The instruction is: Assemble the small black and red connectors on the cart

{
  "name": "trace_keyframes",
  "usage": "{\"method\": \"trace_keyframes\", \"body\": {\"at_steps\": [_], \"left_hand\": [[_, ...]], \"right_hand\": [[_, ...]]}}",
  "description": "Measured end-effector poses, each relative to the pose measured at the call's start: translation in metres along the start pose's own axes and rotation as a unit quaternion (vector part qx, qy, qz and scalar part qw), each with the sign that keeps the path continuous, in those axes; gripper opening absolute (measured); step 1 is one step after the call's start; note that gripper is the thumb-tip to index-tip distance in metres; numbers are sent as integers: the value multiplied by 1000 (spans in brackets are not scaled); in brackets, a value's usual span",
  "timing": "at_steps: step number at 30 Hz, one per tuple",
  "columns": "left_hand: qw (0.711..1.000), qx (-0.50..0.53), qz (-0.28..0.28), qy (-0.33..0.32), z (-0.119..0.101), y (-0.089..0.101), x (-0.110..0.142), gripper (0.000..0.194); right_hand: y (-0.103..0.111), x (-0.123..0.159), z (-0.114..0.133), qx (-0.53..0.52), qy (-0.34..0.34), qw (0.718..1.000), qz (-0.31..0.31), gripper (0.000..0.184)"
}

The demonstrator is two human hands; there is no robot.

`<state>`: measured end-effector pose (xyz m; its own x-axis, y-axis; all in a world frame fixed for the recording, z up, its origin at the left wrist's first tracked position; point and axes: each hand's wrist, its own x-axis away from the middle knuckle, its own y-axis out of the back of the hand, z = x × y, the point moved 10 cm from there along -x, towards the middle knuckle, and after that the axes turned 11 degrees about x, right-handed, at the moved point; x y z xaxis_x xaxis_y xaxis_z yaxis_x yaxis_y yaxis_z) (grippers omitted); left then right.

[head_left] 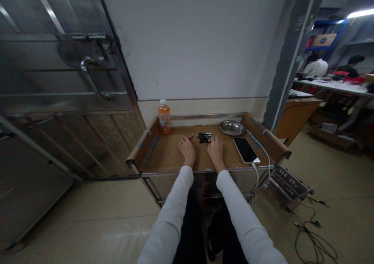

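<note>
On the cardboard-lined top of a cart (163,158), my left hand (187,151) rests with its fingers curled round a small red thing (190,137) with a pale tip. Its kind is too small to tell. To the right lies a little group of black, pen-like pieces (204,135) with shiny parts, side by side. My right hand (215,150) is at their right end, fingers bent together and touching the nearest ones. What sits between those fingertips is hidden.
An orange drink bottle (164,117) stands at the cart's back left. A metal dish (231,128) and a phone (246,150) with a white cable are on the right. A power strip-like box (289,186) and cables lie on the floor. People sit at a far table.
</note>
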<state>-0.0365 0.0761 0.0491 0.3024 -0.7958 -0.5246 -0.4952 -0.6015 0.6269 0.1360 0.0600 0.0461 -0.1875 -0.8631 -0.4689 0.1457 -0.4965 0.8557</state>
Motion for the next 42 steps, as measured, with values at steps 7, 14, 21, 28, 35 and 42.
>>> {"method": "trace_keyframes", "body": {"at_steps": [7, 14, 21, 28, 35, 42], "left_hand": [[977, 166, 38, -132, -32, 2, 0, 18], [909, 297, 113, -269, -66, 4, 19, 22], [916, 317, 57, -238, -53, 9, 13, 35], [923, 333, 19, -190, -41, 18, 6, 31], [923, 362, -26, -127, -23, 26, -1, 30], [920, 384, 5, -84, -14, 12, -3, 24]], "right_hand": [[8, 0, 1, -75, 12, 995, -61, 54], [-5, -4, 4, -123, 50, 991, -28, 32], [-8, -5, 17, -190, 111, 975, -22, 28], [-16, -9, 14, -246, 97, 964, -4, 24], [-16, -8, 15, -261, 99, 960, -1, 19], [-8, -9, -6, -248, 21, 967, -48, 26]]}}
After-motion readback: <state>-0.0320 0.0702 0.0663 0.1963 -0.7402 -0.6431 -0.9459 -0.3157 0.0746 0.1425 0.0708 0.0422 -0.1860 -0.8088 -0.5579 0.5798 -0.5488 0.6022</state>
